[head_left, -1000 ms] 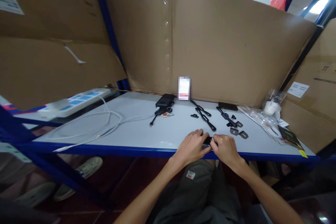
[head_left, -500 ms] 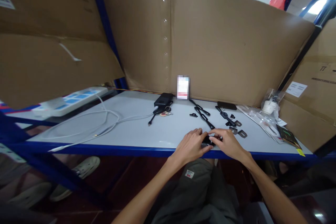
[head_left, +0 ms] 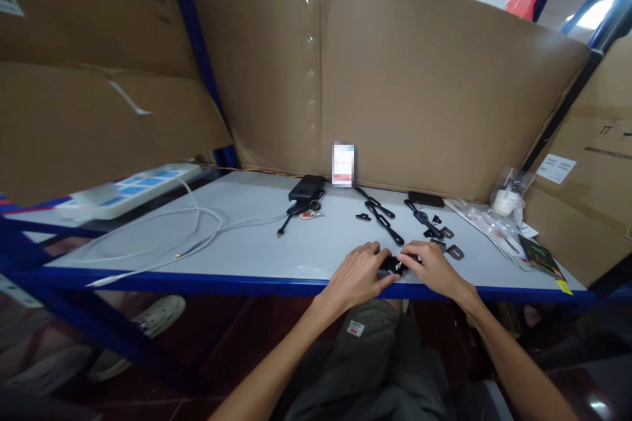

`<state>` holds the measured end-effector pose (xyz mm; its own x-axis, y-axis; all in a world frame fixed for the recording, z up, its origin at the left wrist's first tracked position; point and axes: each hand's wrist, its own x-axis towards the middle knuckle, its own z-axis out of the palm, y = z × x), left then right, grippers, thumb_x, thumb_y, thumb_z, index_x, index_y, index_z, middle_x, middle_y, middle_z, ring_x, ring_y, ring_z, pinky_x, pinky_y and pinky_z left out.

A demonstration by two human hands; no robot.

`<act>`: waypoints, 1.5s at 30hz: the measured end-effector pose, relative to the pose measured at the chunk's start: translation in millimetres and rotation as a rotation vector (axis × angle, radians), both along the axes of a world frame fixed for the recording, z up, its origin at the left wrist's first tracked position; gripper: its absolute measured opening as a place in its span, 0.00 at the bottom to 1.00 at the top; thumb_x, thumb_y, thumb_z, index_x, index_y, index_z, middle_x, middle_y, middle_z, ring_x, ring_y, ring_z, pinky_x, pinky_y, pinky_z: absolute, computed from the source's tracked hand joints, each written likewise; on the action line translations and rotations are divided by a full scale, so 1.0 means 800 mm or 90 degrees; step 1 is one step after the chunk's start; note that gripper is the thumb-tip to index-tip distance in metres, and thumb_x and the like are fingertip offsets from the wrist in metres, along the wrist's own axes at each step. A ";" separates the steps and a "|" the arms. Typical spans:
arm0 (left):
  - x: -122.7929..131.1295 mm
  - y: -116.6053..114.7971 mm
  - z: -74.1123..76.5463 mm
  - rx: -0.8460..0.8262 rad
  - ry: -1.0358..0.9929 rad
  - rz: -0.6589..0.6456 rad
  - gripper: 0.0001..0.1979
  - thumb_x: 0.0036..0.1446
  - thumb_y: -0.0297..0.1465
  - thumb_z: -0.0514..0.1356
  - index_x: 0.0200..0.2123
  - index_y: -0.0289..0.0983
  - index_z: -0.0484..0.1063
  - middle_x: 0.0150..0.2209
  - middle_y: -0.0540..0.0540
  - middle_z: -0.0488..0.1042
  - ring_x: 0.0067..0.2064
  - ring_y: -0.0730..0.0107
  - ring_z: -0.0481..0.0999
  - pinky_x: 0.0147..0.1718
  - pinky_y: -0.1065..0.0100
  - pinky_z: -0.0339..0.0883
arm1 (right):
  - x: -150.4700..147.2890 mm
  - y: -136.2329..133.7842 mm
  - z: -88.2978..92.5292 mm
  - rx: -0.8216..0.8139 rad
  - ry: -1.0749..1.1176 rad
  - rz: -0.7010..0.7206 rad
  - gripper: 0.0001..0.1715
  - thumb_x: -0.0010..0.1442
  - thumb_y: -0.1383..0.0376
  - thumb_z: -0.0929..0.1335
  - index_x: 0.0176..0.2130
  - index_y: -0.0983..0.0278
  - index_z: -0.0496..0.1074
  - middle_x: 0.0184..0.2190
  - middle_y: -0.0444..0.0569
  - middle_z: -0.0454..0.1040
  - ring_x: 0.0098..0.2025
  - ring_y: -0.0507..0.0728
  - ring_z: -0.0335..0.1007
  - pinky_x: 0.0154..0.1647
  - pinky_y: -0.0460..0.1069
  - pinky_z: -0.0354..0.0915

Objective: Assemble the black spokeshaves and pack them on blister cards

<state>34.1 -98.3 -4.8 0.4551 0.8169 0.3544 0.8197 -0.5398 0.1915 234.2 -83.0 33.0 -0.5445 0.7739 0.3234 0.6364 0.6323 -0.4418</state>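
My left hand (head_left: 362, 271) and my right hand (head_left: 430, 268) meet at the front edge of the grey shelf top (head_left: 276, 250). Between them sits a small black part (head_left: 392, 265), pinched by the fingers of both hands. A tiny bright bit shows at my right fingertips on that part. Just beyond my hands lie long black plastic strips (head_left: 384, 221) and several small dark metal pieces (head_left: 447, 241).
A black adapter (head_left: 307, 189) with a short cable, a white cable (head_left: 162, 237) and a white power strip (head_left: 126, 188) lie to the left. A small card (head_left: 343, 164) leans on the cardboard wall (head_left: 419, 79). Plastic bags (head_left: 498, 214) lie at the right. Shoes (head_left: 148, 322) rest on the floor.
Both hands have shifted slightly forward onto the shelf while still working the black part. My right fingers have moved over the top of the part.
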 end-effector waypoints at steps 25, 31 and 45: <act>0.001 -0.004 0.005 -0.003 0.002 0.004 0.16 0.62 0.43 0.61 0.45 0.38 0.71 0.41 0.43 0.72 0.43 0.54 0.74 0.39 0.60 0.66 | -0.008 -0.002 -0.002 0.027 -0.014 -0.033 0.22 0.68 0.62 0.65 0.24 0.64 0.76 0.24 0.47 0.76 0.28 0.53 0.69 0.33 0.47 0.55; 0.000 -0.003 0.005 -0.005 0.001 0.004 0.13 0.62 0.41 0.61 0.43 0.39 0.71 0.40 0.44 0.72 0.42 0.56 0.75 0.39 0.61 0.67 | -0.015 -0.005 -0.003 0.025 -0.047 -0.022 0.23 0.68 0.60 0.66 0.24 0.63 0.76 0.23 0.44 0.77 0.26 0.51 0.68 0.31 0.46 0.55; 0.000 -0.003 0.007 -0.011 -0.006 0.000 0.16 0.61 0.43 0.61 0.45 0.38 0.71 0.42 0.42 0.72 0.43 0.54 0.74 0.40 0.59 0.67 | -0.015 -0.006 -0.003 0.038 -0.050 -0.076 0.23 0.68 0.60 0.65 0.24 0.63 0.76 0.25 0.48 0.78 0.26 0.54 0.70 0.31 0.47 0.55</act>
